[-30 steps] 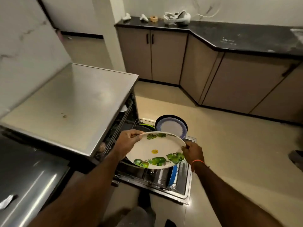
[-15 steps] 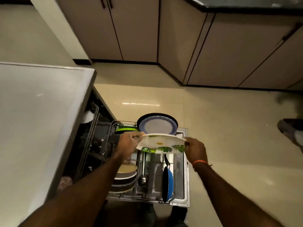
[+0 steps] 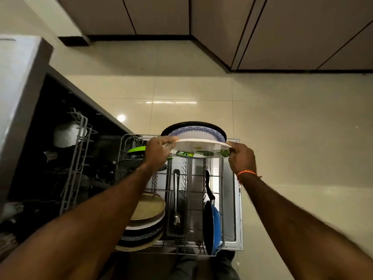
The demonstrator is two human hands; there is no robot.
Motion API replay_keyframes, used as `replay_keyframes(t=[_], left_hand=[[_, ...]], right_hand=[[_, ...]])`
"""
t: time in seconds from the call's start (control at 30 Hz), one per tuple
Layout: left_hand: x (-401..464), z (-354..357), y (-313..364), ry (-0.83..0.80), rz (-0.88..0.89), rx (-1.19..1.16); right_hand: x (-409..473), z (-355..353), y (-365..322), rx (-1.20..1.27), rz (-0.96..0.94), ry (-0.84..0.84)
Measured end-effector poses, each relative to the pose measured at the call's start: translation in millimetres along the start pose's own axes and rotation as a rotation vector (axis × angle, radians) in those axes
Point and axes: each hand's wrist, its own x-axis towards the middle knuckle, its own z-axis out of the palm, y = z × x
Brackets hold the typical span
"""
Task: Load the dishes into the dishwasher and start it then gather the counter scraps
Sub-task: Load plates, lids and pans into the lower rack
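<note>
**Plate over the lower rack, held at both edges**

Plate (image 3: 199, 148) with a smooth white face and green leaf prints along its near rim sits between my two hands, seen almost edge-on, tilted so the far rim is higher. My left hand (image 3: 158, 153) curls round its left edge, fingers wrapped over the rim. My right hand (image 3: 242, 158) pinches the right edge, thumb on top, an orange thread band (image 3: 246, 173) at the wrist.

I hold it above the far end of the pulled-out wire rack (image 3: 222, 199), just in front of a round blue-patterned plate (image 3: 198, 132) standing upright, with a dark round pan (image 3: 219, 129) behind that. Whether my plate touches the patterned one, I cannot tell.

Below my left forearm lies a leaning stack of round plates (image 3: 147, 219), the top one tan and matte. A shiny steel ladle (image 3: 176, 199) lies along the rack's middle. To the right, a glossy blue frying pan (image 3: 212, 227) stands on edge, black handle pointing away from me. A lime-green lid or dish (image 3: 137, 148) shows past my left knuckles. The open dishwasher (image 3: 24, 110) is grey metal, with a white bowl (image 3: 65, 134) in its upper rack.
</note>
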Motion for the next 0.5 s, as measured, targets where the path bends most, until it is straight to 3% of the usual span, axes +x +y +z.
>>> replay_keyframes(t=[0.1,0.3,0.5], left_hand=[[13.9,7.0,-1.9,0.015,-0.023,0.01],[24.5,16.3,-20.6,-0.077,-0.057,0.241],[27.0,23.9,-22.4,-0.108,-0.027,0.326]], right_hand=[[6.4,14.1,9.3,-0.047,0.025,-0.051],[10.3,38.8,21.4,-0.173,0.043,-0.17],[17.1,51.5,7.3,-0.169,0.008,-0.146]])
